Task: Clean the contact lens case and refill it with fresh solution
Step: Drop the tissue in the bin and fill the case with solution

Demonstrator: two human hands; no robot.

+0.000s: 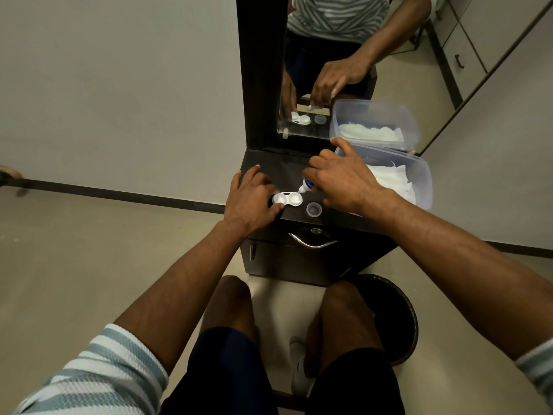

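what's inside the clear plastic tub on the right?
Inside the clear plastic tub, white crumpled tissue or cloth is visible through the open top. The right hand covers the tub's near-left corner, so anything there, or under the white material, is hidden.

1. A dark cabinet (269, 166) stands against the wall in front of my knees, with a curved metal drawer handle (312, 241) on its front.
2. A tall mirror (326, 55) rises from the back of its top.
3. A clear plastic container (425, 181) sits on the right of the top, holding white tissue (395, 181).
4. A dark round bin (398, 313) stands on the floor at my right.
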